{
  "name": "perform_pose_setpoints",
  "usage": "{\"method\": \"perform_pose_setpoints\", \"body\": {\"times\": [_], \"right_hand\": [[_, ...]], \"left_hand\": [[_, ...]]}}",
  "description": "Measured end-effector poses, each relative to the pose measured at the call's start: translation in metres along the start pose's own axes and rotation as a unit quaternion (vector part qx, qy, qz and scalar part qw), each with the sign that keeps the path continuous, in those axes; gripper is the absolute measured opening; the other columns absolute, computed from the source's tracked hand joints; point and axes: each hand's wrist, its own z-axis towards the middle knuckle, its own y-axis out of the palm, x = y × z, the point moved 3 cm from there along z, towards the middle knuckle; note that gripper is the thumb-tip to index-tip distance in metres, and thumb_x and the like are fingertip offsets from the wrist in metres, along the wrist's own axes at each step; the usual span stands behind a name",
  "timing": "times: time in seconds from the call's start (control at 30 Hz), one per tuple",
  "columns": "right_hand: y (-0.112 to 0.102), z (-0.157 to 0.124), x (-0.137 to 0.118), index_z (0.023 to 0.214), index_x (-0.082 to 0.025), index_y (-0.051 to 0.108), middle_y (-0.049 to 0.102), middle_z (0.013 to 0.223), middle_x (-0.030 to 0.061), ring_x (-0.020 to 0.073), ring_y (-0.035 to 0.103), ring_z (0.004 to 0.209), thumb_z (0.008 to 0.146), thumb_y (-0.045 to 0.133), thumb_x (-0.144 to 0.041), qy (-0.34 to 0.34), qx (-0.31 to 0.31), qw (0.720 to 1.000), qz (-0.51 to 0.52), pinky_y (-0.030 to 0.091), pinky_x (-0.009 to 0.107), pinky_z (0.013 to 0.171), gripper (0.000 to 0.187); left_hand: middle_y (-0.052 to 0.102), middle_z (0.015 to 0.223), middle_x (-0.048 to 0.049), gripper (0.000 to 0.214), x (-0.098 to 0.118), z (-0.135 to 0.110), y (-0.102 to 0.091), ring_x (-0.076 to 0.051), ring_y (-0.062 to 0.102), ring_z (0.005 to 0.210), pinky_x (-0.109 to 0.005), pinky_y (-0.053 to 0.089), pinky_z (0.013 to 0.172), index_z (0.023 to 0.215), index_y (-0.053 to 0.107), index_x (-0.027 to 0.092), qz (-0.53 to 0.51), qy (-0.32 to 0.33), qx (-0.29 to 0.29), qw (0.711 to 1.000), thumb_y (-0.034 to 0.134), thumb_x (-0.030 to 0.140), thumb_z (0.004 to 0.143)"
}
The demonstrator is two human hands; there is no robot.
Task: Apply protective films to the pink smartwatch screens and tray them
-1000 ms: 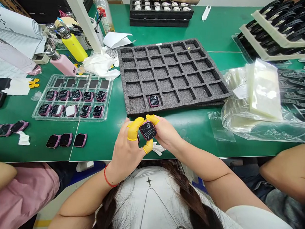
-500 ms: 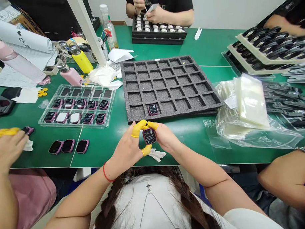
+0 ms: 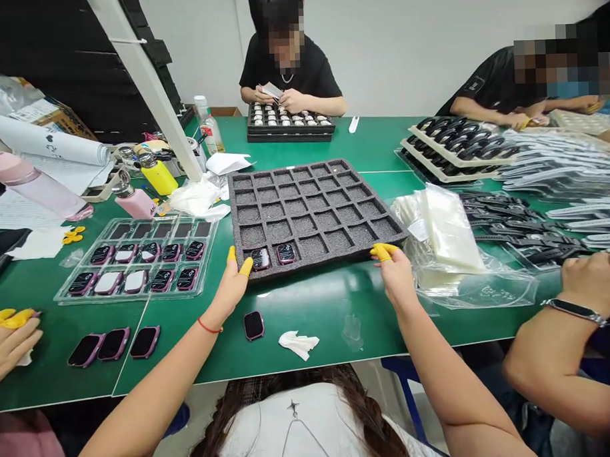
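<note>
A grey foam tray (image 3: 321, 242) with square pockets lies in front of me. My left hand (image 3: 231, 284) grips its near left corner, thumb in front and a finger at the side. At the near right corner, my right hand (image 3: 395, 269) pinches the foam edge. Yellow finger cots cover some fingertips on both hands. Two purple-framed watches sit in the tray's front row: one watch (image 3: 259, 259) in the left corner pocket, another watch (image 3: 286, 253) beside it. A dark-screened watch (image 3: 254, 325) lies on the green table, near a crumpled white wipe (image 3: 298, 344).
To the left stand a clear plastic tray (image 3: 137, 296) of watches and several loose watches (image 3: 113, 344). A co-worker's hand (image 3: 11, 342) works at the far left. Plastic sleeves (image 3: 452, 233) and black straps (image 3: 505, 218) lie right. Another person (image 3: 289, 76) sits opposite.
Both hands have left the watch they held and moved apart to the foam tray's near corners. The tray now holds two watches instead of one. My view has tilted up.
</note>
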Motion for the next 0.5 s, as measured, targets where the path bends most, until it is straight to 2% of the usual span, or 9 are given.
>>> {"method": "perform_pose_setpoints", "body": {"times": [0.1,0.23,0.3,0.37,0.43,0.5], "right_hand": [[-0.016,0.020,0.009,0.122,-0.016,0.049,0.058,0.114,0.0092,0.0184,0.056,0.105,0.077,0.058,-0.051,-0.054,0.091,0.994,-0.021,0.046,0.035,0.095,0.057],[-0.029,0.039,0.019,0.131,-0.014,0.044,0.044,0.134,0.0151,0.0245,0.044,0.126,0.080,0.057,-0.045,-0.076,0.144,0.983,-0.078,0.032,0.045,0.114,0.061],[-0.034,0.046,0.024,0.133,-0.013,0.043,0.037,0.142,0.0176,0.0286,0.033,0.137,0.080,0.059,-0.045,-0.080,0.153,0.979,-0.107,0.020,0.050,0.120,0.064],[-0.036,0.053,0.029,0.136,-0.014,0.039,0.032,0.148,0.0179,0.0287,0.024,0.144,0.081,0.058,-0.046,-0.081,0.141,0.979,-0.124,0.013,0.051,0.122,0.066],[-0.035,0.058,0.034,0.139,-0.015,0.033,0.029,0.152,0.0173,0.0265,0.023,0.146,0.083,0.055,-0.047,-0.080,0.127,0.980,-0.127,0.014,0.048,0.123,0.068],[-0.033,0.061,0.038,0.139,-0.014,0.031,0.032,0.150,0.0173,0.0245,0.028,0.143,0.084,0.053,-0.045,-0.076,0.127,0.981,-0.122,0.017,0.045,0.123,0.067]], "left_hand": [[0.033,0.157,-0.0159,0.054,-0.004,0.022,0.006,-0.033,0.030,0.146,-0.059,0.023,0.119,0.148,0.036,0.021,-0.053,-0.031,-0.002,0.998,0.050,0.038,0.098],[0.044,0.151,-0.0123,0.046,0.001,0.047,0.006,-0.032,0.041,0.139,-0.060,0.029,0.115,0.138,0.051,0.021,-0.104,-0.037,-0.003,0.994,0.058,0.037,0.096],[0.045,0.150,-0.0121,0.044,0.001,0.046,0.007,-0.032,0.043,0.137,-0.059,0.031,0.114,0.137,0.052,0.021,-0.120,-0.044,0.008,0.992,0.059,0.037,0.096],[0.045,0.150,-0.0122,0.044,-0.002,0.037,0.010,-0.032,0.043,0.137,-0.059,0.032,0.113,0.136,0.053,0.021,-0.134,-0.051,0.029,0.989,0.059,0.037,0.096],[0.046,0.149,-0.0123,0.044,-0.007,0.025,0.015,-0.031,0.045,0.135,-0.059,0.034,0.112,0.136,0.052,0.020,-0.148,-0.055,0.051,0.986,0.058,0.038,0.096],[0.046,0.148,-0.0123,0.043,-0.010,0.017,0.021,-0.031,0.046,0.135,-0.058,0.035,0.112,0.136,0.052,0.020,-0.158,-0.055,0.072,0.983,0.057,0.039,0.097]]}}
